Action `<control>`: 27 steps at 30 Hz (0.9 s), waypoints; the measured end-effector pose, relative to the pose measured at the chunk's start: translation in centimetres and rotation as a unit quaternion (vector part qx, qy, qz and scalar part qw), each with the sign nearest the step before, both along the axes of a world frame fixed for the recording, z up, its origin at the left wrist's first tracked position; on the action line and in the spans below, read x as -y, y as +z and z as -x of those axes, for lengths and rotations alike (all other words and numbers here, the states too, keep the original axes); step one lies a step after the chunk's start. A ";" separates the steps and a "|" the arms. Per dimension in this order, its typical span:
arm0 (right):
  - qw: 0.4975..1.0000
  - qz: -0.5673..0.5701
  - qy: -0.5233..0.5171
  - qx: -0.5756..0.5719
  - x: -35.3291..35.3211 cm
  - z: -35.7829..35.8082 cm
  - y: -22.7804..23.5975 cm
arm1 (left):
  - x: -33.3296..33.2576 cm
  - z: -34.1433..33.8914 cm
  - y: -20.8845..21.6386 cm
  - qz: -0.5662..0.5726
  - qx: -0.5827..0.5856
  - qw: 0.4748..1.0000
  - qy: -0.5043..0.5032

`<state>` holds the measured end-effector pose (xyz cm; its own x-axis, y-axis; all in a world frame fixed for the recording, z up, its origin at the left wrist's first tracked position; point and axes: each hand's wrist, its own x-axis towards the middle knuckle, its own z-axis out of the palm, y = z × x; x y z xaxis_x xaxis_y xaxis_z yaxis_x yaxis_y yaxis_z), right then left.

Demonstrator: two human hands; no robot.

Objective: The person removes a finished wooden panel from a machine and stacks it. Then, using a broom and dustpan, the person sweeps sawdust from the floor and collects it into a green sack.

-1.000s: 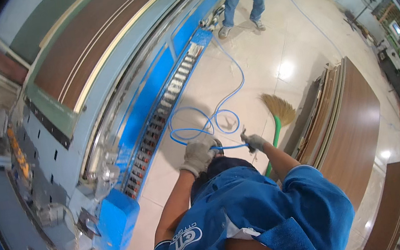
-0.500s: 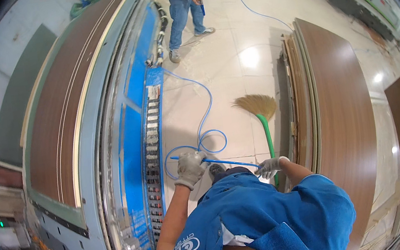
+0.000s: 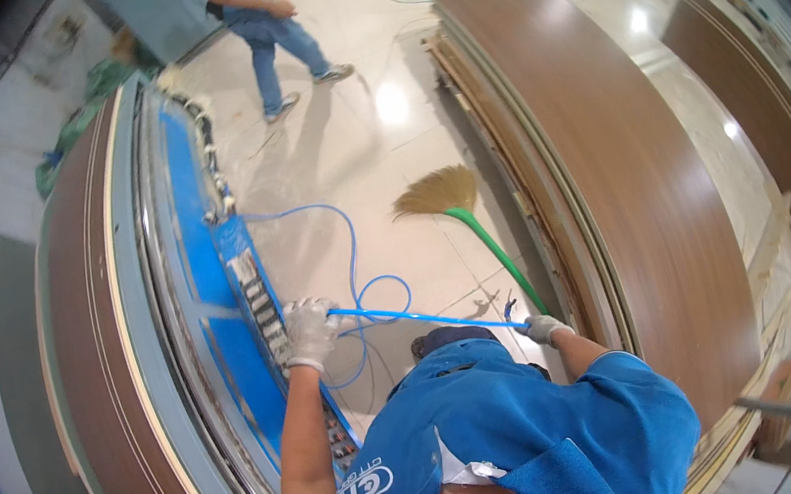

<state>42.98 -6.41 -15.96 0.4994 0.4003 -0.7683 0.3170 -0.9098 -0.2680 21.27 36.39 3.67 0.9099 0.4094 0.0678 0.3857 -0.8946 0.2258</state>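
A blue air hose [image 3: 415, 317] is stretched taut between my two hands, sloping down to the right in front of my body. My left hand [image 3: 311, 333], in a pale work glove, is closed on its left end beside the blue machine bed. At the right end my gloved right hand [image 3: 548, 329] grips the hose near the stacked panels. Just above that hand stands a small dark-and-blue fitting [image 3: 510, 308], too small to name surely. Loose hose loops [image 3: 385, 280] lie on the floor beyond my hands.
A grass broom [image 3: 438, 193] with a green handle lies beside a stack of brown panels [image 3: 589, 122] on the right. The blue-grey machine [image 3: 155, 279] carrying a brown panel [image 3: 104, 385] runs along my left. Another person [image 3: 268, 39] is walking at the far left.
My left hand has moved left, and a longer stretch of hose spans my hands. The fitting now shows by my right hand. My view has shifted; the other person has changed stance.
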 end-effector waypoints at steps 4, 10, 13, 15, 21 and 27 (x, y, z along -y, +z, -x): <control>0.984 -0.092 -0.134 0.073 -0.3 0.3 0.5 | 1.3 -3.6 -0.3 -0.004 0.007 0.998 -0.065; 0.971 -0.093 -0.210 0.072 -2.5 2.9 2.6 | 2.0 0.0 -3.6 0.139 0.019 0.989 -0.038; 0.976 -0.073 -0.191 0.080 -4.5 5.2 2.9 | 1.7 4.9 -5.6 0.161 -0.029 0.986 -0.007; 0.967 -0.101 -0.230 0.050 -5.8 6.9 2.4 | 1.6 8.7 -6.9 0.193 -0.034 0.980 0.025; 0.956 -0.174 -0.222 -0.079 -10.9 9.5 -0.4 | 0.8 20.3 -10.6 0.277 0.036 0.945 0.171; 0.955 -0.155 -0.140 -0.211 -18.1 6.7 -1.8 | -3.3 28.4 -10.5 0.235 0.219 0.870 0.374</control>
